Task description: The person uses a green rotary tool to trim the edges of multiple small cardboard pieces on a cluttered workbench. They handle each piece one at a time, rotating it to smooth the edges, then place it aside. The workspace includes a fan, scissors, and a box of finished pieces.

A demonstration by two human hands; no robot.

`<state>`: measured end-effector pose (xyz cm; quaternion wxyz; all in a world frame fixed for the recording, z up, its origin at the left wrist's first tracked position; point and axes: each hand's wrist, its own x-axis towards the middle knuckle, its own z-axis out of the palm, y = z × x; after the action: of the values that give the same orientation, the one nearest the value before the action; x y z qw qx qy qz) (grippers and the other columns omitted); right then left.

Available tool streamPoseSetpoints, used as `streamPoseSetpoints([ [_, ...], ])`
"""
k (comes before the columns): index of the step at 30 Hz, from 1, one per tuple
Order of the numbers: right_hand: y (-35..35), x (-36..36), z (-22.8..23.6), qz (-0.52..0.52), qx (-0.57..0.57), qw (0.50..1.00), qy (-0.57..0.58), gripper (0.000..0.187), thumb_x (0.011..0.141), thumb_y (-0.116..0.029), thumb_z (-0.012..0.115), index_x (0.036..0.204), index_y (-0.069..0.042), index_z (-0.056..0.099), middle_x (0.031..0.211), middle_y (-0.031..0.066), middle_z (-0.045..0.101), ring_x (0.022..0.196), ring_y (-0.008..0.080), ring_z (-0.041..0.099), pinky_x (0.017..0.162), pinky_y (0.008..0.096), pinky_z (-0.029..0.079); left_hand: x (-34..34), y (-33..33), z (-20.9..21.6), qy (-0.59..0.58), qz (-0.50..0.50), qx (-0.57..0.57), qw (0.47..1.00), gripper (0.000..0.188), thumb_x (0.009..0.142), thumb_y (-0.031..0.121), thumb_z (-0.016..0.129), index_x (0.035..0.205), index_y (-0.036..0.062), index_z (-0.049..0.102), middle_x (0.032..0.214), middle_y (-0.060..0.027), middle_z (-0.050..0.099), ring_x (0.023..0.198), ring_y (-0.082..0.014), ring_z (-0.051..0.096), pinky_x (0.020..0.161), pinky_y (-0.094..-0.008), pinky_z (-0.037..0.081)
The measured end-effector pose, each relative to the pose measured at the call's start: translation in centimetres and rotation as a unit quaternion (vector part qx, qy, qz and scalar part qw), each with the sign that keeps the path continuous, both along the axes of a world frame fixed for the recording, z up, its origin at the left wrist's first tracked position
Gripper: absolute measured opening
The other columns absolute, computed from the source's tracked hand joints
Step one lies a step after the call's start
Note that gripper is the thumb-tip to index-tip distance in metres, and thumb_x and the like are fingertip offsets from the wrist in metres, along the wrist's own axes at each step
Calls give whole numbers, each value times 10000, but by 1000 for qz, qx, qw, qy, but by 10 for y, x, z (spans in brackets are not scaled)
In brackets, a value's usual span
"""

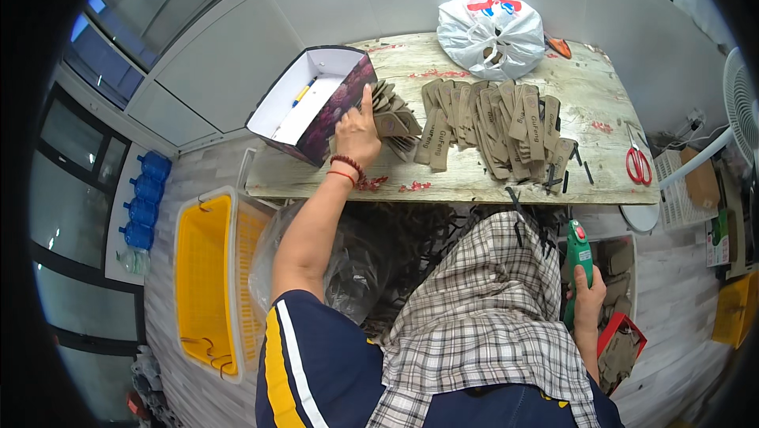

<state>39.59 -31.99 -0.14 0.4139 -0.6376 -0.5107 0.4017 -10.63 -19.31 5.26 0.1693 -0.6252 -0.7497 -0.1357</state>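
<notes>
My left hand (pixel 357 139) reaches over the table beside the patterned box, its index finger stretched out and the others bent, partly hidden. It touches a fanned pile of brown fabric tags (pixel 399 123); whether it pinches one I cannot see. A longer row of overlapping brown tags (pixel 494 123) lies to the right, several with dark print. Low at the right, beside my lap, my right hand (pixel 587 295) is closed around a green handheld power tool (pixel 579 250) with a red button on top. Its working end is hidden.
The dark floral box (pixel 348 92) holds a pen. At the back stands a tied white plastic bag (pixel 492 39). Red-handled scissors (pixel 638 165) and small black strips (pixel 587 172) lie at the right. Below are a yellow basket (pixel 207 285) and a red box of brown pieces (pixel 621 353).
</notes>
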Motion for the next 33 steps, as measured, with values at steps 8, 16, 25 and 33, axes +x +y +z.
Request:
streamPoseSetpoints([
  [8, 0, -11, 3, 16, -3, 1000, -4, 275, 922, -268, 622, 980, 0, 609, 693, 11, 540, 516, 86, 485, 458, 246, 397, -38, 16, 110, -24, -65, 196, 978, 817, 771, 91, 640, 1471, 15, 227, 883, -218, 617, 797, -374, 629, 712, -453, 534],
  [16, 8, -18, 12, -11, -17, 1000, 1, 253, 926, -254, 614, 981, -7, 602, 691, 14, 543, 513, 85, 494, 463, 243, 400, -159, 67, 93, -81, 149, 254, 952, 895, 778, 121, 630, 1498, 76, 100, 1099, -282, 581, 1012, -440, 580, 883, -479, 477],
  [25, 25, -15, 8, 30, -33, 998, -32, 275, 932, -275, 609, 1014, -13, 607, 708, 15, 552, 522, 87, 503, 476, 246, 408, -356, 71, -90, -305, 146, -256, 906, 617, 966, 428, 401, 1450, 54, 318, 1462, -218, 372, 1342, -339, 379, 1125, -403, 276],
  [33, 22, -27, 12, 4, -15, 1000, -14, 283, 934, -278, 611, 1021, -9, 608, 747, 5, 549, 553, 73, 493, 488, 232, 406, -106, 42, 43, 12, -106, 120, 987, 148, 802, 54, 587, 943, 30, 625, 920, -178, 623, 885, -353, 594, 814, -433, 470],
])
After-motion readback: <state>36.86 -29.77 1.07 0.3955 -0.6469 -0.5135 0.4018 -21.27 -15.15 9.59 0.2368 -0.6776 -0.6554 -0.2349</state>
